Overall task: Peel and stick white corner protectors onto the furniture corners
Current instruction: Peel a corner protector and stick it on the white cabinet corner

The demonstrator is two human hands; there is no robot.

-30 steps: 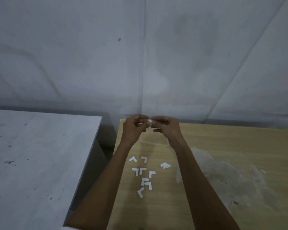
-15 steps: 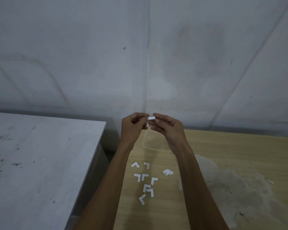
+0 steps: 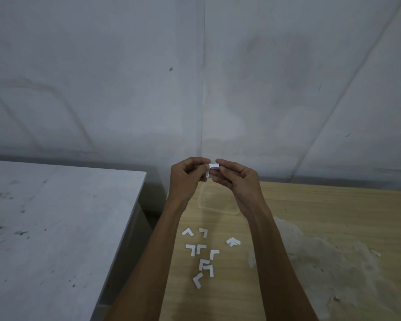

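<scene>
The white corner protector (image 3: pixel 210 169) is an L-shaped scrap held up in the air between both hands, at twelve o'clock from the loose pile of protectors (image 3: pixel 202 256) on the wooden bench (image 3: pixel 322 228). It looks feather-light, thin and bendy, likely to crease or stick to skin once its backing lifts, so it is best taken by the edges of one leg. The left hand (image 3: pixel 186 179) pinches the downward leg with narrow fingers (image 3: pixel 200 169); the right hand (image 3: pixel 237 181) pinches the sideways leg. A clear container (image 3: pixel 215 202) sits beneath. A grey bench (image 3: pixel 56 228) stands at nine o'clock.
</scene>
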